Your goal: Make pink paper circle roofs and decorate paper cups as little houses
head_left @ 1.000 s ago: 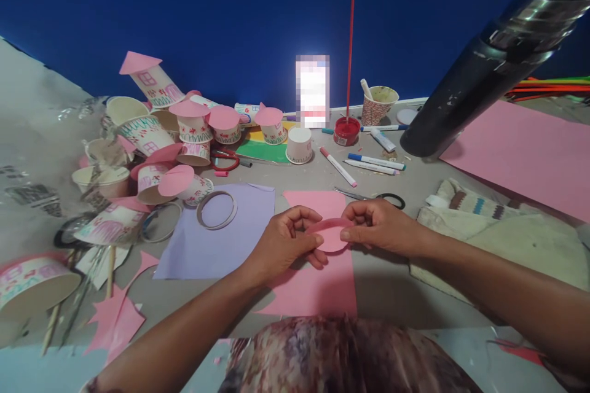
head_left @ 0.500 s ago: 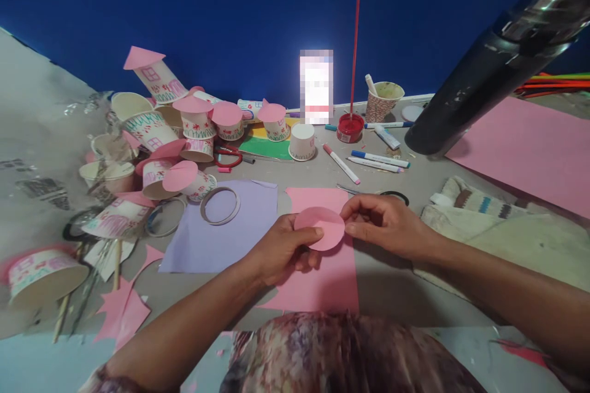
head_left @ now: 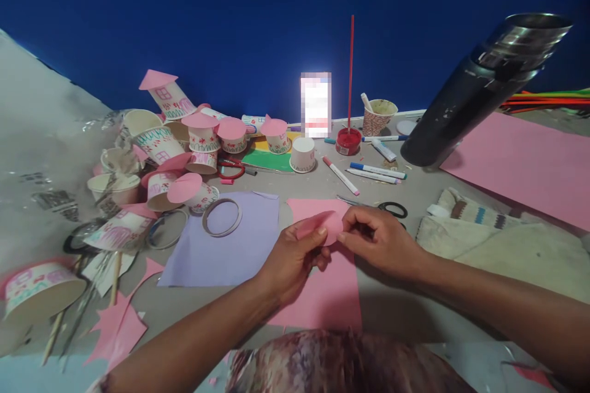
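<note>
A pink paper circle is held above the table, its surface bent and tilted. My left hand grips it with the thumb on top and the fingers beneath. At the circle's right edge, the thumb and fingertips of my right hand are pinched together on the paper. Under both hands lies a pink paper sheet. Scissors with black handles rest just beyond my right hand, partly hidden by it. A white paper cup stands upside down farther back.
Decorated paper cups with pink tops crowd the left side. A tape roll lies on purple paper. Behind are markers, a red paint jar and a lit phone. A dark flask and cloth are at right.
The pink circle, nearly flat and facing up before, is now tilted and bent. My right hand has moved slightly left and closed on its edge. The whole view has shifted a little.
</note>
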`<state>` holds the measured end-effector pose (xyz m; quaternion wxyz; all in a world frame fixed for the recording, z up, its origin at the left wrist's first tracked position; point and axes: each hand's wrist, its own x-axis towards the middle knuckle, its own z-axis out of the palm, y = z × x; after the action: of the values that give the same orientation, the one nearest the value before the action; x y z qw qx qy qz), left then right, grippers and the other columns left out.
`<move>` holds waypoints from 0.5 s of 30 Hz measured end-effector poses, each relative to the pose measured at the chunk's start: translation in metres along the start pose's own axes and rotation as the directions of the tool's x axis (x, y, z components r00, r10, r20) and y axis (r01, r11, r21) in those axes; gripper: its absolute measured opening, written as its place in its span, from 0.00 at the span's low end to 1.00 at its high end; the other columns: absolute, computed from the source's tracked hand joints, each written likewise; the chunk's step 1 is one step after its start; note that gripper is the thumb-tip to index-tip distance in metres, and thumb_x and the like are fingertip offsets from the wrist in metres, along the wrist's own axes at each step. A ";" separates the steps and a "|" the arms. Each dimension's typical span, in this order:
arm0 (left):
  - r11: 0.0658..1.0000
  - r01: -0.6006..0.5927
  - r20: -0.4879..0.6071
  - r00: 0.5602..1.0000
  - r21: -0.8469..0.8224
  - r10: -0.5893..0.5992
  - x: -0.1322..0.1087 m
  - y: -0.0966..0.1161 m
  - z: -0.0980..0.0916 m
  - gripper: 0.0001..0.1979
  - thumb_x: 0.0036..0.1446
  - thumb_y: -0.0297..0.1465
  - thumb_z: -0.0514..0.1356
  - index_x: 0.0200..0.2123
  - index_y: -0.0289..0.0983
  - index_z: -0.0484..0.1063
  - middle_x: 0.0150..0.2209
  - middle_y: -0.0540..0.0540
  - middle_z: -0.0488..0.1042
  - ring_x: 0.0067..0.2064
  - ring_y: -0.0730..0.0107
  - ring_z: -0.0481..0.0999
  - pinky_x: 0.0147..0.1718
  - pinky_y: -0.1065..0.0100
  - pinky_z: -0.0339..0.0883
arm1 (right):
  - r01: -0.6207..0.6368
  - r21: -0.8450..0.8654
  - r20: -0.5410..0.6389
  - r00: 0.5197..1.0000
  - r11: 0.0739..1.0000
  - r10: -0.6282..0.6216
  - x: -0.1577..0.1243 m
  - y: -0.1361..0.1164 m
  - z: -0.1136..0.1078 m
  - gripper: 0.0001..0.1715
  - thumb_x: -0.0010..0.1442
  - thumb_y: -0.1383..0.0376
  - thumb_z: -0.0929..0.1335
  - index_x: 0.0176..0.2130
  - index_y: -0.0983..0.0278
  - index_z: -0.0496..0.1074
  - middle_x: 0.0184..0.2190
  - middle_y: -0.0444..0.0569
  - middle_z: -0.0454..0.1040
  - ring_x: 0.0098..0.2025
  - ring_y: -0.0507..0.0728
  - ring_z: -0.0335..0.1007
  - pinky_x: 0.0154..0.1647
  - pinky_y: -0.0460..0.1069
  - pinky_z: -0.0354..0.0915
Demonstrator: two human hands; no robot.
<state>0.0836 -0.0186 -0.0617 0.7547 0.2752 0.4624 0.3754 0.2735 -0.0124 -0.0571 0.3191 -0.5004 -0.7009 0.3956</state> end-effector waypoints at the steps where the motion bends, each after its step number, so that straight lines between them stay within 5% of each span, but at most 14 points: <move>1: 0.994 -0.051 -0.005 0.999 0.099 0.051 -0.002 0.003 -0.001 0.21 0.48 0.37 0.74 0.46 0.38 0.77 0.29 0.50 0.75 0.29 0.70 0.74 0.29 0.69 0.66 | 0.017 -0.046 0.009 1.000 0.999 -0.016 0.000 0.000 -0.002 0.07 0.58 0.63 0.68 0.28 0.62 0.69 0.21 0.39 0.65 0.24 0.50 0.58 0.26 0.46 0.53; 5: 0.756 -0.321 0.078 0.937 0.570 0.339 -0.010 0.021 -0.002 0.25 0.47 0.29 0.72 0.51 0.40 0.77 0.51 0.42 0.79 0.51 0.59 0.77 0.50 0.64 0.68 | 0.100 -0.250 0.110 0.991 0.963 -0.075 -0.002 -0.002 -0.010 0.04 0.53 0.69 0.68 0.27 0.62 0.68 0.22 0.41 0.68 0.25 0.50 0.60 0.28 0.47 0.53; 9: 0.487 -0.446 0.260 0.877 0.750 0.404 -0.012 0.024 -0.001 0.14 0.50 0.26 0.68 0.43 0.40 0.80 0.45 0.45 0.82 0.48 0.60 0.78 0.49 0.64 0.67 | 0.180 -0.356 0.201 0.973 0.917 -0.113 -0.004 -0.006 -0.013 0.05 0.52 0.71 0.68 0.27 0.63 0.69 0.22 0.42 0.69 0.25 0.50 0.59 0.29 0.47 0.50; 12: 0.490 -0.435 0.271 0.888 0.755 0.370 -0.011 0.021 0.000 0.06 0.54 0.24 0.63 0.32 0.39 0.80 0.33 0.48 0.82 0.38 0.65 0.77 0.41 0.67 0.66 | 0.185 -0.364 0.197 0.973 0.913 -0.118 -0.005 -0.009 -0.013 0.04 0.57 0.68 0.69 0.29 0.63 0.70 0.24 0.43 0.71 0.26 0.51 0.61 0.30 0.48 0.50; 15: 0.670 -0.341 0.113 0.926 0.659 0.360 -0.009 0.022 -0.001 0.02 0.52 0.28 0.66 0.28 0.37 0.78 0.27 0.50 0.78 0.31 0.69 0.73 0.33 0.69 0.65 | 0.128 -0.293 0.142 0.986 0.947 -0.089 -0.006 -0.011 -0.012 0.09 0.59 0.60 0.73 0.34 0.62 0.71 0.27 0.42 0.72 0.28 0.51 0.64 0.31 0.47 0.54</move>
<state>0.0737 -0.0137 -0.0411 0.5129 0.6054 0.5141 0.3257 0.2803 -0.0171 -0.0416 0.2151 -0.4776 -0.7984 0.2970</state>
